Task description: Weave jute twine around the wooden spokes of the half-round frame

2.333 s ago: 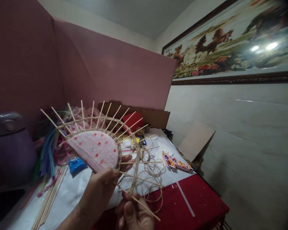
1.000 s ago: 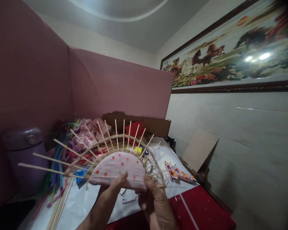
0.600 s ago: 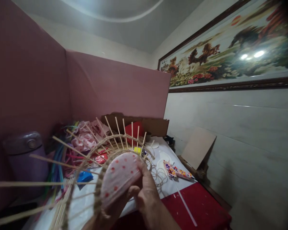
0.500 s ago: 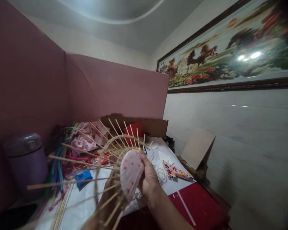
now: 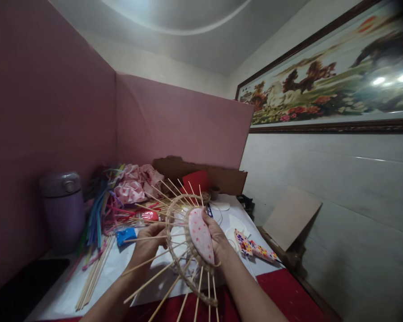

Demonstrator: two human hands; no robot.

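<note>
A half-round craft piece (image 5: 201, 235) is held up over the table. Its flat centre is padded with pink fabric with red dots and edged in twine. Thin wooden sticks (image 5: 154, 268) fan out from it, and an arc of braided twine (image 5: 168, 223) crosses them partway along. My right hand (image 5: 216, 235) grips the straight side of the padded centre, thumb on its face. My left hand (image 5: 152, 239) is closed at the twine arc and sticks on the left; its fingertips are partly hidden behind them.
Loose wooden sticks (image 5: 96, 275), a blue packet (image 5: 126, 235), coloured pipe cleaners (image 5: 97, 214) and crumpled pink fabric (image 5: 130, 188) lie left. A purple flask (image 5: 63, 214) stands beyond them. Flowered fabric (image 5: 251, 246) lies right, near the red cloth (image 5: 285, 290). Cardboard (image 5: 225, 179) stands behind.
The craft piece has tilted and moved lower right, its sticks now pointing more downward at the near side. My left hand has come out from behind it to the left. The view has shifted left.
</note>
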